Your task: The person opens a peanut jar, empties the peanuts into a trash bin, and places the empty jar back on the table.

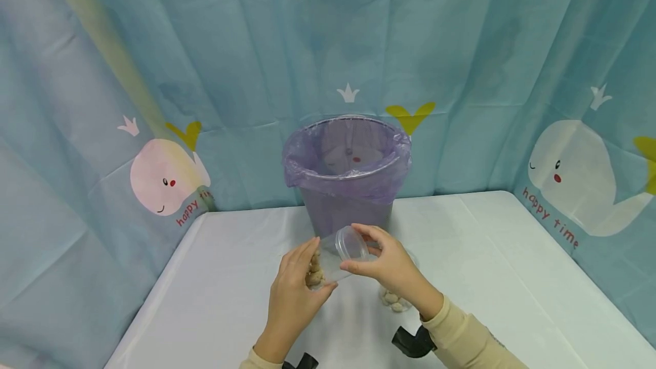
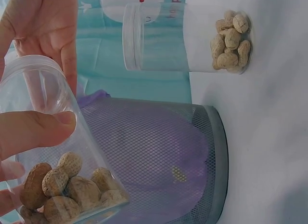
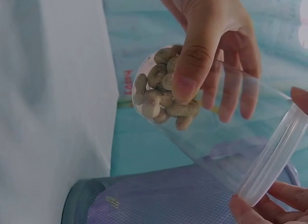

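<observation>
My left hand (image 1: 293,292) grips a clear plastic jar (image 1: 329,261) near its base, thumb on one side and fingers on the other. The jar is tilted above the table, and peanuts (image 3: 161,89) lie gathered at its bottom end. With thumb and fingers, my right hand (image 1: 392,263) holds the rim of the clear lid (image 3: 272,154), which sits on the jar's mouth. A second clear jar (image 2: 166,36) with a lid and peanuts (image 2: 231,43) in it stands upright on the table, partly hidden behind my right hand in the head view.
Behind the hands, a mesh waste bin (image 1: 338,209) lined with a purple bag (image 1: 296,164) stands on the white table (image 1: 225,278). A blue curtain (image 1: 246,73) with printed whales encloses the back and sides. Black wrist mounts (image 1: 414,341) show at the bottom.
</observation>
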Demonstrator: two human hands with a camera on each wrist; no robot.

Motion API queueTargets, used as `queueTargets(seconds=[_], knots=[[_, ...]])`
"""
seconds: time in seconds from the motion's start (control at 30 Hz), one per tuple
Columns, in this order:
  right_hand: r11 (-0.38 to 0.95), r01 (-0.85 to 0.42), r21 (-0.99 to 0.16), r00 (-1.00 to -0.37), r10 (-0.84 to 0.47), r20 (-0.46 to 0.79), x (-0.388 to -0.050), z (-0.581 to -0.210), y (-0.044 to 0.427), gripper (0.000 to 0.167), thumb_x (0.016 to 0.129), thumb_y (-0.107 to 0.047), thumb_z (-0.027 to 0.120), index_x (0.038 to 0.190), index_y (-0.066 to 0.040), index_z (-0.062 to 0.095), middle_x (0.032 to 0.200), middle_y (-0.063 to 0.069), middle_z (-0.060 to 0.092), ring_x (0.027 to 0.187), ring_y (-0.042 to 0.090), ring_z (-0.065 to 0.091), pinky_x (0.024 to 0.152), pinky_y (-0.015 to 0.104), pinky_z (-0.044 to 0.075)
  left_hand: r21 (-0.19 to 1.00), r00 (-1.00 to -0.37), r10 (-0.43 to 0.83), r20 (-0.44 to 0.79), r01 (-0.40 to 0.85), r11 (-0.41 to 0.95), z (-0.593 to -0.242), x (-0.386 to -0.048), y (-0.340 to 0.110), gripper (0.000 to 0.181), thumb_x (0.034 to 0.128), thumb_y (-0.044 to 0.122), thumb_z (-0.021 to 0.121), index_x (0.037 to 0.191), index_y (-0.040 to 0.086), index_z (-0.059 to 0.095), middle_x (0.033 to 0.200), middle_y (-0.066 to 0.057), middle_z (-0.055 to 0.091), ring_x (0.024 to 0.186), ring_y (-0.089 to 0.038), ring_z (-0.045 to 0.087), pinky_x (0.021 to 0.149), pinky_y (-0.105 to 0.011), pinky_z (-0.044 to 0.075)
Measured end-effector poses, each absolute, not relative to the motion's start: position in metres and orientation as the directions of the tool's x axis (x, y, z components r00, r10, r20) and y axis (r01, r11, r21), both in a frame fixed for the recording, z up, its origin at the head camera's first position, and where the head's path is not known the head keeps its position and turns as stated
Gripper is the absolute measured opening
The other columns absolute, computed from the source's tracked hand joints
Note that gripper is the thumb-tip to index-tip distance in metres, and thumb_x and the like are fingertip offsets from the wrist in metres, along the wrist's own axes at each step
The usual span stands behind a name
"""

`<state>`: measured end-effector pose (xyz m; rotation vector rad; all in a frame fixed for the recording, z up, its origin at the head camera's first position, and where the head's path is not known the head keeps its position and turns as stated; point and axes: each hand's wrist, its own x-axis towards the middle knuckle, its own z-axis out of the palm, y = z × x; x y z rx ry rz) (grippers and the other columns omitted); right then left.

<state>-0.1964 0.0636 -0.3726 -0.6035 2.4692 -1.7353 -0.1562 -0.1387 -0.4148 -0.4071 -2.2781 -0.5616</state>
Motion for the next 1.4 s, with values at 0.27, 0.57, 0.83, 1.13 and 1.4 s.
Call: queueTargets(seconds=[0.27,0.57,0.83,1.13,1.4], knots=[[0.285,-0.219,-0.933,-0.942,-0.311,0.126,-0.1946,-0.3701,0.0615,0.094,0.078,-0.039,0.084,0.153,-0.008,0.035,0.150,0.012,0.046,0.135,0.031,0.047,0.112,0.050,0.045,0.256,-0.656,0.130,0.743,0.459,0.851,-0.4146,-0.1577,-0.1399,0.097,0.0498,0.019,0.100,0.135,0.007,0.057,0.133,-0.009,0.063,0.117,-0.030,0.059,0.087,-0.040,0.061],[0.298,-0.229,-0.927,-0.948,-0.283,0.144,-0.1931,-0.3698,0.0596,0.078,0.080,-0.037,0.083,0.144,-0.007,0.050,0.144,0.012,0.053,0.130,0.029,0.052,0.108,0.046,0.050,0.257,-0.657,0.127,0.743,0.455,0.852,-0.4135,-0.1576,-0.1398,0.096,0.0508,0.020,0.100,0.136,0.008,0.057,0.133,-0.009,0.063,0.118,-0.030,0.059,0.086,-0.040,0.061],[0.288,-0.250,-0.924,-0.935,-0.319,0.154,-0.1940,-0.3691,0.0604,0.078,0.079,-0.031,0.084,0.145,-0.010,0.049,0.145,0.007,0.052,0.137,0.028,0.047,0.112,0.047,0.046,0.264,-0.664,0.126,0.737,0.455,0.850,-0.4135,-0.1569,-0.1402,0.096,0.0517,0.020,0.100,0.137,0.008,0.057,0.134,-0.009,0.063,0.118,-0.030,0.059,0.086,-0.040,0.061],[0.269,-0.240,-0.933,-0.935,-0.322,0.148,-0.1949,-0.3704,0.0607,0.089,0.080,-0.035,0.083,0.153,-0.010,0.037,0.150,0.011,0.047,0.138,0.031,0.045,0.113,0.050,0.044,0.254,-0.656,0.131,0.743,0.458,0.852,-0.4130,-0.1577,-0.1403,0.096,0.0504,0.019,0.100,0.136,0.007,0.057,0.133,-0.009,0.063,0.118,-0.030,0.059,0.087,-0.040,0.061],[0.290,-0.222,-0.931,-0.950,-0.279,0.140,-0.1945,-0.3715,0.0590,0.086,0.081,-0.038,0.082,0.150,-0.008,0.042,0.147,0.013,0.049,0.131,0.029,0.050,0.109,0.049,0.048,0.254,-0.652,0.135,0.746,0.466,0.847,-0.4128,-0.1583,-0.1396,0.096,0.0506,0.019,0.100,0.135,0.007,0.058,0.132,-0.009,0.064,0.117,-0.030,0.059,0.087,-0.040,0.061]])
